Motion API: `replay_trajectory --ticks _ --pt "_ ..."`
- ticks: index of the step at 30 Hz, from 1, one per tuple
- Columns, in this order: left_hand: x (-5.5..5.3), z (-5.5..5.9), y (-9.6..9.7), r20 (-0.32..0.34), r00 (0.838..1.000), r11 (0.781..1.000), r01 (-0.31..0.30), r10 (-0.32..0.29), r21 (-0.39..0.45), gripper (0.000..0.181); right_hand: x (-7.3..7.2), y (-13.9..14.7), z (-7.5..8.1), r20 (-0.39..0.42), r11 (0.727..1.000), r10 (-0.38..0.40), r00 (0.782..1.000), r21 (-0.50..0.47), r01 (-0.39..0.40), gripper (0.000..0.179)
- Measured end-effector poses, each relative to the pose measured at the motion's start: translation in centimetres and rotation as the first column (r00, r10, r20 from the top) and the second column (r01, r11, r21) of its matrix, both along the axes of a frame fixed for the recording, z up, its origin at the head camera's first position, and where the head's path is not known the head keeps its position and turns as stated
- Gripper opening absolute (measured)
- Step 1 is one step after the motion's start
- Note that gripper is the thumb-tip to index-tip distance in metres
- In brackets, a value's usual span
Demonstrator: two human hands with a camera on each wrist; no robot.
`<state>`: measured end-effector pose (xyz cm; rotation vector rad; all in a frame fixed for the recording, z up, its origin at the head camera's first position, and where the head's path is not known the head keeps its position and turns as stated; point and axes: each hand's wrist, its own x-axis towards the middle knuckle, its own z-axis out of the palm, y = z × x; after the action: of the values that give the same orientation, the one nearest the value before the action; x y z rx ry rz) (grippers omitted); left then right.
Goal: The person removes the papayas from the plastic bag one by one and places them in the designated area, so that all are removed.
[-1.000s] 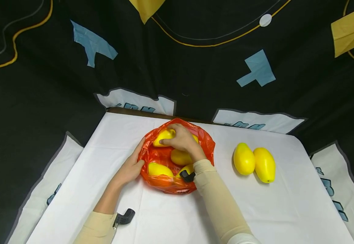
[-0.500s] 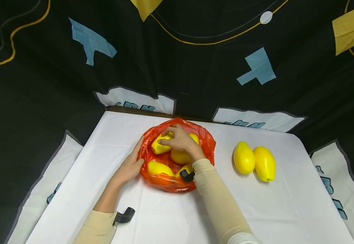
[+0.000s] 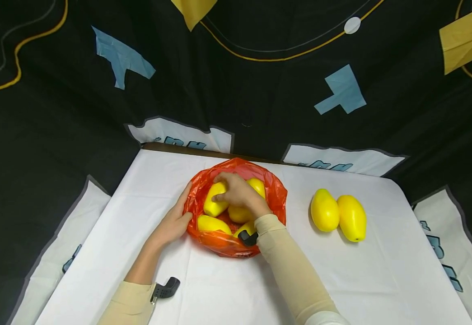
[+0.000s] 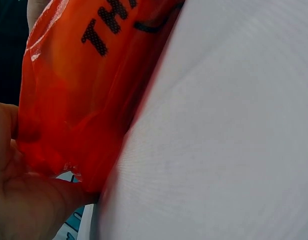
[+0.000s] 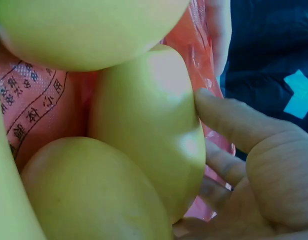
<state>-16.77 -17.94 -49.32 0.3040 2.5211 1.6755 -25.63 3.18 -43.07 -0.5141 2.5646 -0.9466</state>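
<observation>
Bright white tabletop (image 3: 219, 289), soft shadows beside yellow fruits (image 3: 325, 210), dim left wrist view, glints on red bag (image 4: 84, 100)

Red bag (image 3: 219, 246), yellow fruits (image 3: 212, 224) inside, two outside

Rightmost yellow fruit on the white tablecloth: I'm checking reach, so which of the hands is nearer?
Right. The right hand is inside the red plastic bag, left of the rightmost yellow fruit; the left hand is farther left, touching the bag's left side.
</observation>
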Motion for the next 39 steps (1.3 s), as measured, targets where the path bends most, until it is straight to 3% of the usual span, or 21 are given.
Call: replay_trajectory --ticks 8,15,26,39 --pt "0.1 -0.1 0.2 0.009 1.0 1.0 0.0 0.0 0.006 0.083 0.3 -0.3 -0.1 -0.009 0.999 0.03 1.0 0.016 -0.03 0.042" --pt "0.1 -0.1 0.3 0.0 1.0 1.0 0.011 -0.011 0.022 0.084 0.5 -0.5 -0.5 -0.001 1.0 -0.022 1.0 -0.01 0.022 0.04" --pt "0.1 -0.1 0.2 0.027 1.0 1.0 -0.008 0.008 -0.03 0.082 0.4 -0.1 -0.6 0.001 0.994 -0.067 0.998 -0.084 0.067 0.034" --pt "0.0 0.0 0.3 0.01 1.0 1.0 0.003 -0.003 0.012 0.085 0.6 1.4 2.1 -0.06 0.991 -0.056 0.997 -0.129 0.048 0.038"
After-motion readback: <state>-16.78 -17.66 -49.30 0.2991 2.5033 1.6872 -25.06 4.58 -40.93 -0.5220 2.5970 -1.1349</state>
